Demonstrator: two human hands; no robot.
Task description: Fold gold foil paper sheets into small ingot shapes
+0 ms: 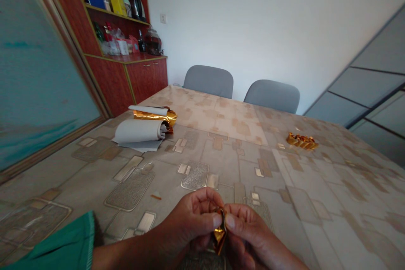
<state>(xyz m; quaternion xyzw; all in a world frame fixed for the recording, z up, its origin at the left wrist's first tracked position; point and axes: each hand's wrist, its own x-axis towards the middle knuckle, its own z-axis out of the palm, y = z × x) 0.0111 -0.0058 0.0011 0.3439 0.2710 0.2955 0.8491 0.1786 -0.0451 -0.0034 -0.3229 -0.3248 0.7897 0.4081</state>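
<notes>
Low in the middle of the head view, a small folded piece of gold foil paper [219, 235] is pinched between both hands above the table. My left hand [198, 217] grips it from the left, thumb pressed on the foil and fingers curled behind. From the right, my right hand [248, 230] holds its upper edge between thumb and forefinger. The lower fingers of both hands are partly hidden. A thin orange-brown scrap [156, 196] lies on the tablecloth left of my hands.
Rolled white sheets [139, 130] and a gold foil roll [152, 115] lie at the table's far left. A row of folded gold foil pieces [302, 141] sits at the right. Two grey chairs [209, 80] stand behind the patterned table [171, 173]. A red-brown cabinet [147, 74] is at back left.
</notes>
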